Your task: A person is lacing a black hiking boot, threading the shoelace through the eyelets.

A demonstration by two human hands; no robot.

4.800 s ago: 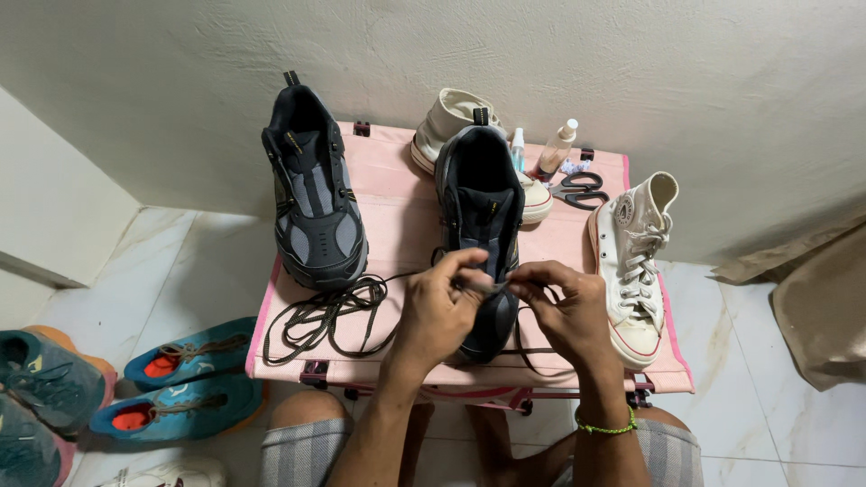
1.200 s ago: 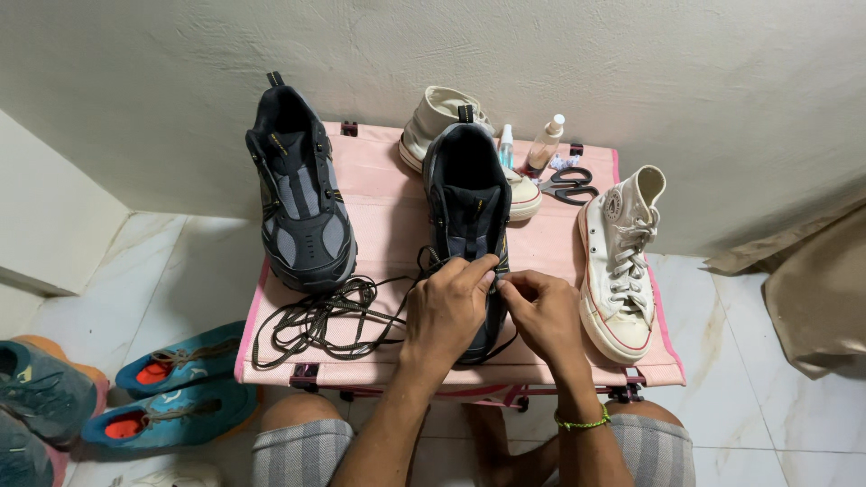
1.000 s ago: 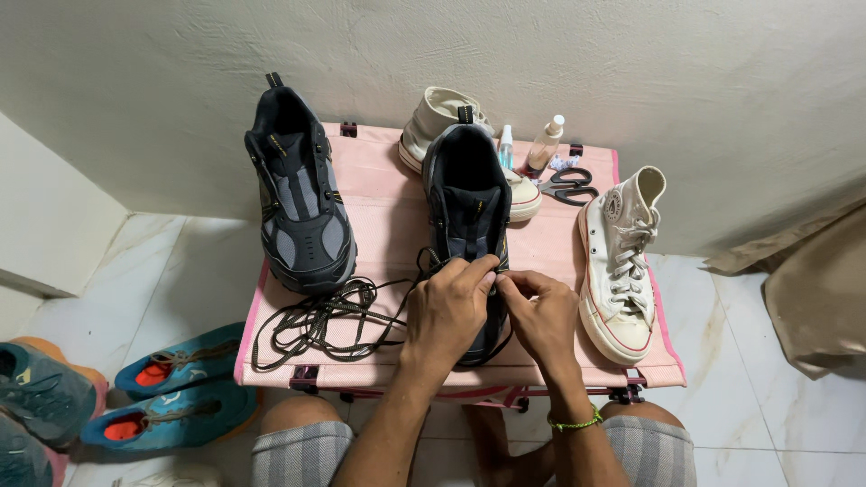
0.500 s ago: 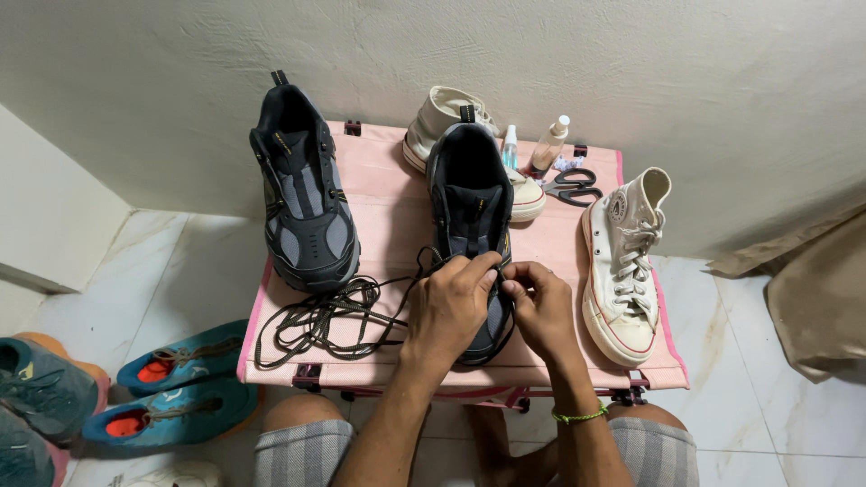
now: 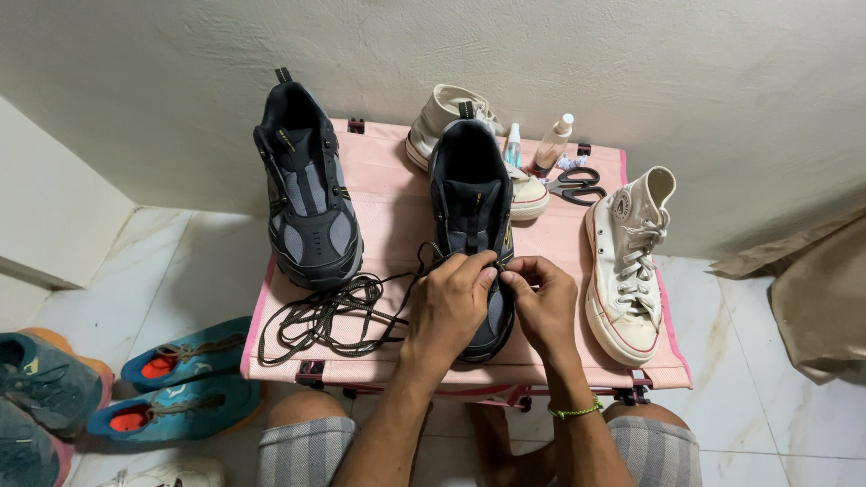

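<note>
Left hand (image 5: 453,302) and right hand (image 5: 541,302) both pinch the dark shoelace (image 5: 329,316) over the black sneaker (image 5: 469,194) on the pink surface (image 5: 397,216); lace slack trails left.

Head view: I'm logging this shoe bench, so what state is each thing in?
Middle dark shoe: upright, both hands on its front.
Left hand: pinching at the shoe.
Right hand: pinching beside it.
Dark lace: loose pile.
Left dark shoe: unlaced.
White high-top: laced.
Scissors: lying flat.
</note>
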